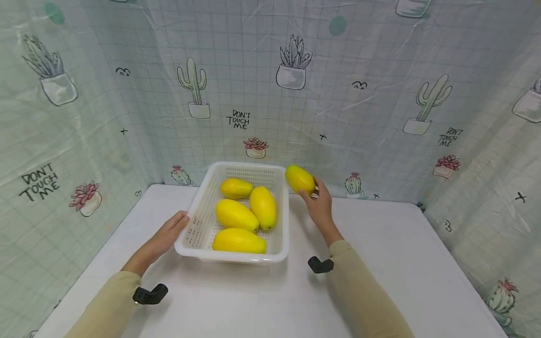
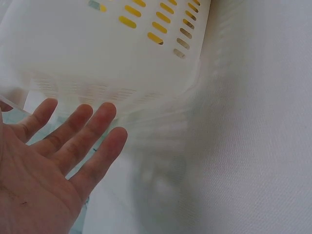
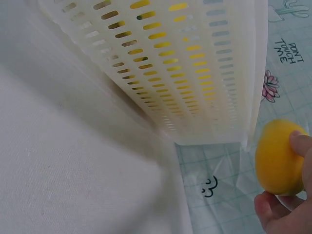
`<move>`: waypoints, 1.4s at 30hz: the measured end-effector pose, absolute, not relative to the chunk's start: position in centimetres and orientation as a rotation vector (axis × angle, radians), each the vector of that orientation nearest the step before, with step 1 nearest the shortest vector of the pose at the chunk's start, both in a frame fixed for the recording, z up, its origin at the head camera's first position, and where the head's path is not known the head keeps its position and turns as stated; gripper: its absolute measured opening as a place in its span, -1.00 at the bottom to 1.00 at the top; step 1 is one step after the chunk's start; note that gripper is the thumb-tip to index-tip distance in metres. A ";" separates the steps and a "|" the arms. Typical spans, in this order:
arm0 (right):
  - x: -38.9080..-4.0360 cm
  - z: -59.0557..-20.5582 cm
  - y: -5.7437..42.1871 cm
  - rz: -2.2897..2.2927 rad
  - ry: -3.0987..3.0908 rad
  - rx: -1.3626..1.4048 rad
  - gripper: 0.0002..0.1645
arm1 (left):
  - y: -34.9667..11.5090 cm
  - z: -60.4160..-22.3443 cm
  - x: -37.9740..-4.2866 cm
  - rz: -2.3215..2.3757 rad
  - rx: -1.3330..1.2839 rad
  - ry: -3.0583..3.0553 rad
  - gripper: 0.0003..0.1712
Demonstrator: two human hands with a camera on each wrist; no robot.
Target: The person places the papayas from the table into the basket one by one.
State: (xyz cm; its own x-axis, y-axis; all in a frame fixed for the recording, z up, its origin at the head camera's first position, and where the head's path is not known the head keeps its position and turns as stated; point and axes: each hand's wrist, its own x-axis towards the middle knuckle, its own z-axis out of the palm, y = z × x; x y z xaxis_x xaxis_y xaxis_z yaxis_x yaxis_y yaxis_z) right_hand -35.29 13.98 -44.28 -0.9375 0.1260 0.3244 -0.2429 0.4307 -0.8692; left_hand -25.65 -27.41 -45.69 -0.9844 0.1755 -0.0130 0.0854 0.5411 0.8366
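Note:
In the head view, my right hand (image 1: 320, 205) grips a yellow mango (image 1: 300, 180) with a greenish end, thumb on one side and fingers behind. It is up beside the far right corner of a white plastic basket (image 1: 286, 225). The right wrist view shows this mango (image 3: 278, 158) just past the basket's rim. Several more mangoes (image 1: 236, 216) lie inside the basket. My left hand (image 1: 168, 231) is at the basket's left rim. In the left wrist view its fingers (image 2: 80, 156) are spread and nearly straight, tips by the outer wall; the thumb is mostly hidden.
The basket stands on a white table (image 1: 359, 281). A curtain (image 1: 262, 94) printed with cacti and grid lines hangs close behind the table and along both sides. Each wrist carries a small black camera mount (image 1: 150, 294).

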 end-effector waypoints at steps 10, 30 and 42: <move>-35.5 -44.1 13.2 1.467 -2.389 0.151 -0.17 | -27.4 -45.8 -25.7 1.451 0.224 2.665 -0.44; -35.6 -42.5 11.6 1.511 -2.403 0.280 -0.28 | -27.3 -45.9 -25.6 1.452 0.241 2.653 -0.43; -35.7 -42.0 10.7 1.414 -2.578 0.362 -0.24 | -27.3 -45.9 -25.6 1.431 0.228 2.686 -0.43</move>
State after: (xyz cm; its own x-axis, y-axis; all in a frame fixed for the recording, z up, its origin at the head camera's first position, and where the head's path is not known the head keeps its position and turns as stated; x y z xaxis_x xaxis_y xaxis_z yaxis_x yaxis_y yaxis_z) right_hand -35.70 10.71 -41.98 -0.9543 -0.1261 0.2708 -0.2962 0.5184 -0.8022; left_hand -25.58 -27.25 -45.94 -0.9849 0.1731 -0.0092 0.0889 0.5501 0.8303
